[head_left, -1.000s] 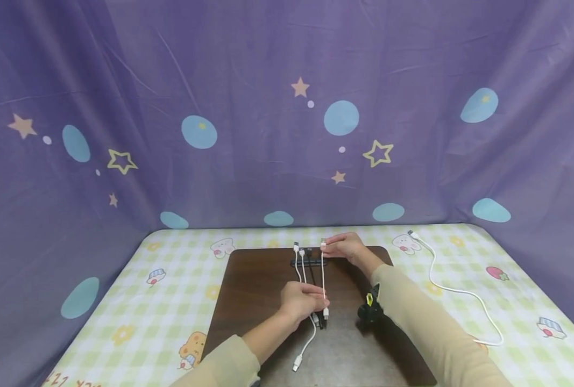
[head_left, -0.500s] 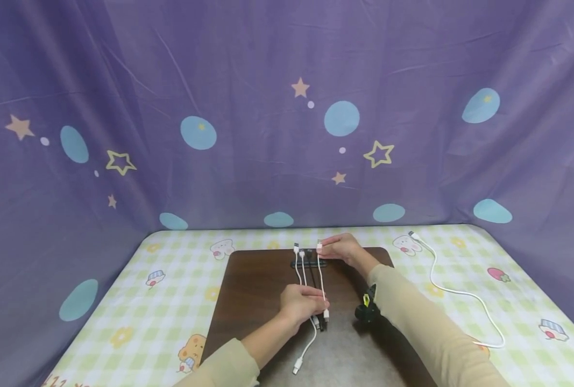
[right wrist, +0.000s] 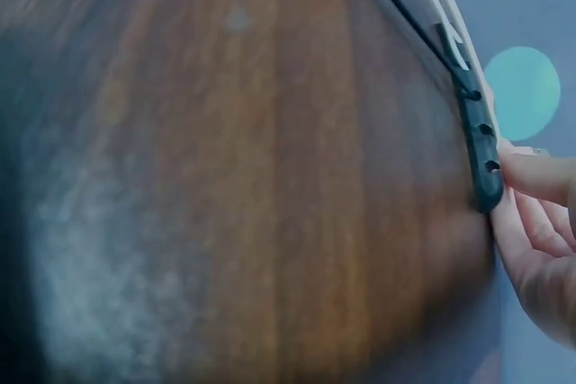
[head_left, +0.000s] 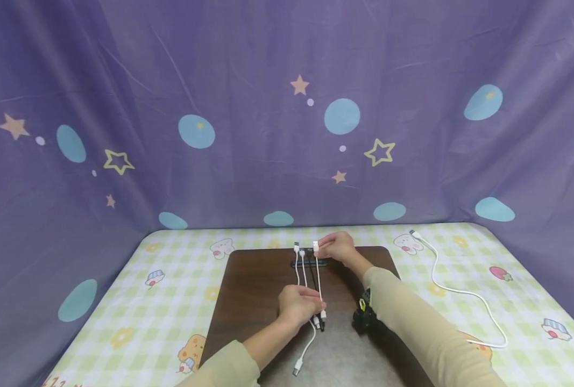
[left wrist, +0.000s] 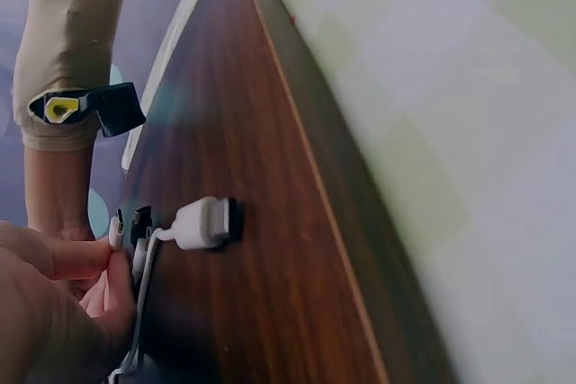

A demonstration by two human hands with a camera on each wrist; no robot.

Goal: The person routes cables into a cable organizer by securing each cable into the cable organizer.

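A white USB cable (head_left: 318,280) stretches between both hands above a brown wooden board (head_left: 248,285). My right hand (head_left: 337,248) pinches it beside the far USB plug (head_left: 316,245). Closer to me, my left hand (head_left: 298,307) pinches its other end, whose small plug (left wrist: 117,229) shows in the left wrist view. Beneath the cable, a black cable organizer strip (right wrist: 480,137) with notches lies at the board's far side; the right fingers are beside its end. Two white cables (head_left: 297,271) and a black cable (head_left: 312,273) run across the strip, partly hidden by my left hand.
Another white USB cable (head_left: 437,274) lies curved on the checked tablecloth (head_left: 170,301), right of the board. A loose white plug (left wrist: 202,224) rests near the board's front. A purple curtain (head_left: 267,188) hangs behind the table.
My right hand has moved left with the cable's far end, bringing it over the strip beside the black cable. My left hand has shifted slightly left, still pinching the near end.
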